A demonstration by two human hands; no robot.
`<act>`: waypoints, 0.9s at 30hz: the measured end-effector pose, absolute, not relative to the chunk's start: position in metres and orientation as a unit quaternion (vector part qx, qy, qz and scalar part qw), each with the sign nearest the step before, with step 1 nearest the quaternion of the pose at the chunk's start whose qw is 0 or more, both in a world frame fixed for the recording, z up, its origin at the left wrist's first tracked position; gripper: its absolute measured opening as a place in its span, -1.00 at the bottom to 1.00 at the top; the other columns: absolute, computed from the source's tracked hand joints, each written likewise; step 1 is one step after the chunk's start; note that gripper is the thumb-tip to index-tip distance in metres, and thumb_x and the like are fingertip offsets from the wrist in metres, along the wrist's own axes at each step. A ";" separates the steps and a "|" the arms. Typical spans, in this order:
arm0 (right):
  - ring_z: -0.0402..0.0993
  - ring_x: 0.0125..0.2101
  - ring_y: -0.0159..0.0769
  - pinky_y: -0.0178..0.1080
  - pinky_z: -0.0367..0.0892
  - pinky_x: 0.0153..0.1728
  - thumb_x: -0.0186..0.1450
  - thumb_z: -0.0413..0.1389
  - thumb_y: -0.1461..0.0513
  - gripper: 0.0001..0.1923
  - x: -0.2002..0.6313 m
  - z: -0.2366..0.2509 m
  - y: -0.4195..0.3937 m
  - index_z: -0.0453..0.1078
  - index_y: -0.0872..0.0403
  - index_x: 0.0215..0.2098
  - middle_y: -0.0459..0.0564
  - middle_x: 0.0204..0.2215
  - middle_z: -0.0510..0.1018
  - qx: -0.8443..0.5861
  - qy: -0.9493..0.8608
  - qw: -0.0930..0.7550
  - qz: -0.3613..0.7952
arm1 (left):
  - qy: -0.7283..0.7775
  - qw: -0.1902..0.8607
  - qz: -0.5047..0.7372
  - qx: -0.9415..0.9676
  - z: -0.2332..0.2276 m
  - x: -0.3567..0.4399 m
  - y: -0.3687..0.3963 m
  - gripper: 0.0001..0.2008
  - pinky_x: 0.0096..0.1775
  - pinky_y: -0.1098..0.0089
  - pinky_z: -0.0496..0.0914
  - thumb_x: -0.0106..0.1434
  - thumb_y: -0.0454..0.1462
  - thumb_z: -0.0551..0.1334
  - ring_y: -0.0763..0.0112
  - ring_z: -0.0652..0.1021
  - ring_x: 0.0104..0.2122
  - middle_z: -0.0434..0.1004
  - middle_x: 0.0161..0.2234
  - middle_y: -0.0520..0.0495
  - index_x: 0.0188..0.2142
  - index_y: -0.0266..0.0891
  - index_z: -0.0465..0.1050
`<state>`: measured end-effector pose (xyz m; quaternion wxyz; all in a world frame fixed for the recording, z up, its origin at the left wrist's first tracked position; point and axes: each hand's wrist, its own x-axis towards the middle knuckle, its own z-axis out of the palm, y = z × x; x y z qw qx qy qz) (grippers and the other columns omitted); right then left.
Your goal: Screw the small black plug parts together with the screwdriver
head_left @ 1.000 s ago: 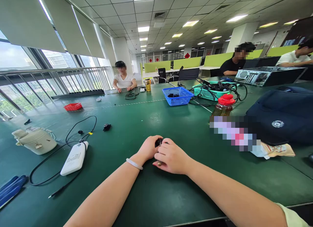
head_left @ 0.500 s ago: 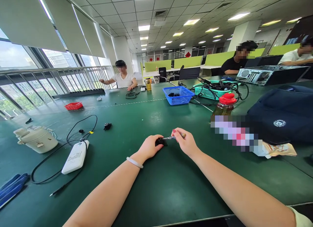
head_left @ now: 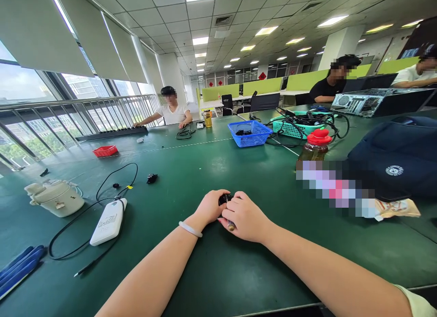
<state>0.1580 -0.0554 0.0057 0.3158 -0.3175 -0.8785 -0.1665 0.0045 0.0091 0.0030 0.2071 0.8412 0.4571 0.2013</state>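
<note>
My left hand (head_left: 212, 205) is closed around a small black part (head_left: 224, 198), holding it just above or on the green table. Beside it, my right hand (head_left: 246, 217) is bent inward, its fingertips touching or very near the same part. A slim screwdriver (head_left: 231, 226) is tucked in my right hand, and only its brownish handle end shows below the fingers, pointing toward me. The rest of the tool is covered by my hand. Fingers also hide much of the black part, so its exact kind cannot be made out.
Left lie a white power bank (head_left: 108, 221) with a black cable, a cream bottle (head_left: 54, 197), blue gloves (head_left: 20, 267) and a black piece (head_left: 152, 178). Ahead stand a red tray (head_left: 105, 151), blue basket (head_left: 250, 139) and red-lidded jar (head_left: 313, 148). A dark bag (head_left: 399, 157) sits right.
My right hand has turned and moved in against my left hand. The screwdriver swung from pointing left at the black part to lying tucked in the palm. A person opposite lowered an arm.
</note>
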 end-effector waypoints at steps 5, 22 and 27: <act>0.23 -0.56 -0.40 -0.23 0.18 -0.28 0.39 -0.06 0.22 -0.62 0.174 0.013 -0.047 0.33 0.06 -0.58 -0.13 -0.64 0.35 -0.391 -0.824 0.410 -0.026 | 0.454 0.214 0.206 0.840 0.000 0.003 0.011 -0.62 0.04 0.26 0.38 0.17 -0.31 0.26 0.22 0.54 -0.08 0.59 -0.06 -0.09 0.02 -0.19 0.49; 0.29 -0.54 -0.39 -0.21 0.19 -0.22 0.33 -0.02 0.26 -0.80 0.166 0.007 -0.051 0.32 0.05 -0.45 -0.13 -0.57 0.46 -0.358 -0.852 0.381 -0.019 | 0.453 0.214 0.197 0.843 0.002 0.003 0.009 -0.60 0.00 0.28 0.40 0.16 -0.32 0.24 0.20 0.54 -0.07 0.58 -0.04 -0.11 0.02 -0.19 0.49; 0.30 -0.53 -0.40 -0.23 0.15 -0.19 0.28 0.09 0.24 -0.80 0.160 0.002 -0.053 0.30 0.06 -0.51 -0.14 -0.58 0.46 -0.330 -0.881 0.336 -0.041 | 0.449 0.205 0.194 0.848 -0.001 0.001 0.010 -0.54 0.00 0.30 0.41 0.12 -0.35 0.21 0.20 0.53 -0.04 0.56 -0.01 -0.11 0.05 -0.18 0.48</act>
